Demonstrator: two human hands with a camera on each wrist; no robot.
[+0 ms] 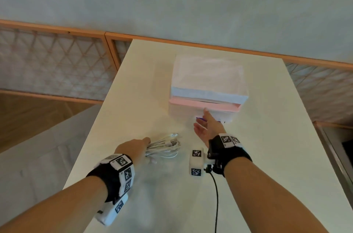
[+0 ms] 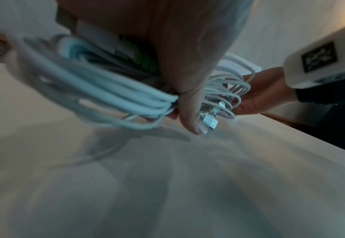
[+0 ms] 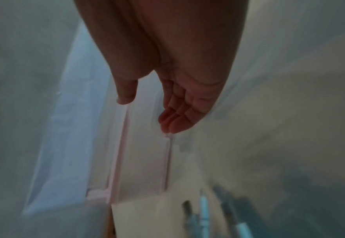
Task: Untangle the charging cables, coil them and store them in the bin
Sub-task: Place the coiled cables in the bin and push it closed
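My left hand (image 1: pixel 138 148) grips a coiled bundle of white charging cables (image 1: pixel 165 147) just above the white table (image 1: pixel 133 89). In the left wrist view the thumb (image 2: pixel 189 112) clamps the cables (image 2: pixel 110 96), and USB plugs (image 2: pixel 211 123) stick out past it. The bin (image 1: pixel 207 97) is a translucent box with a pink rim and a white lid lying on top, at the table's middle. My right hand (image 1: pixel 205 125) is stretched flat against the bin's front wall, thumb tip at the pink rim (image 3: pixel 119 145). Its fingers (image 3: pixel 175 117) are straight and hold nothing.
A black cord (image 1: pixel 215 200) hangs from the right wrist camera. A wooden lattice rail (image 1: pixel 57 64) runs behind the table on the left and right. Blurred cable ends (image 3: pixel 204 215) show low in the right wrist view.
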